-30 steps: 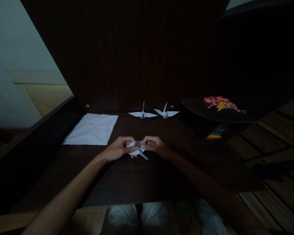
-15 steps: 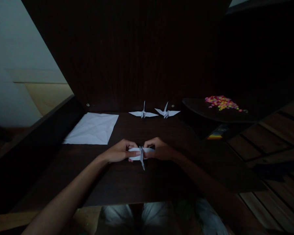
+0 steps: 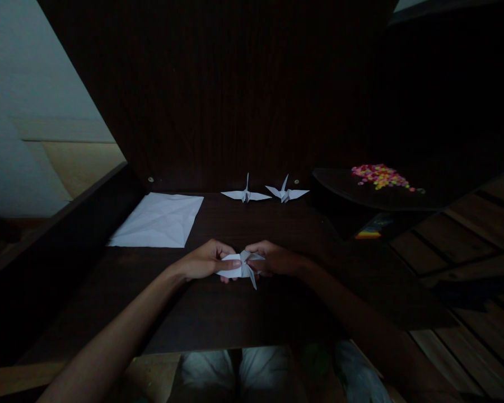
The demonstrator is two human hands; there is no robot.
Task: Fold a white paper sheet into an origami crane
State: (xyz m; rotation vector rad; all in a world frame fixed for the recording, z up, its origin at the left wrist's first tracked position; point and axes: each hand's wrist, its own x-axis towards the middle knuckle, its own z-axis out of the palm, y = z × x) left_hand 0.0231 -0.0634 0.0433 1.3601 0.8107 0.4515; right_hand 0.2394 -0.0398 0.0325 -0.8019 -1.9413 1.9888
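A dark upright panel (image 3: 243,95) fills most of the upper view, its wood grain faintly visible. In front of it lies the desk (image 3: 201,319), equally dark, its near edge above the person's pale-clothed legs (image 3: 264,366). A bluish-grey wall (image 3: 33,67) stands at left, with a yellowish patch low down. At right, wooden boards (image 3: 466,240) run beyond the desk, partly lost in shadow. A dark side board (image 3: 63,229) borders the desk's left.

At the far right of the desk juts a shelf (image 3: 338,182) with a rounded front, carrying a loose heap of small pieces. In the gloom beneath it sits an item with a yellow and red band (image 3: 368,235); the rest is too dark to tell.

A creased white sheet (image 3: 157,221) lies flat at the far left of the desk, beside the side board.

The left hand (image 3: 205,261) pinches one side of a folded paper (image 3: 244,271) between thumb and fingers; the right hand (image 3: 273,260) grips the other. The paper is held between them over the middle of the desk, one narrow point aimed toward the person.

Two white paper cranes (image 3: 246,196) stand side by side near the panel, wings spread. Smallest are the pink, red and yellow pieces (image 3: 380,176) and two pale screw caps (image 3: 150,179) on the panel.
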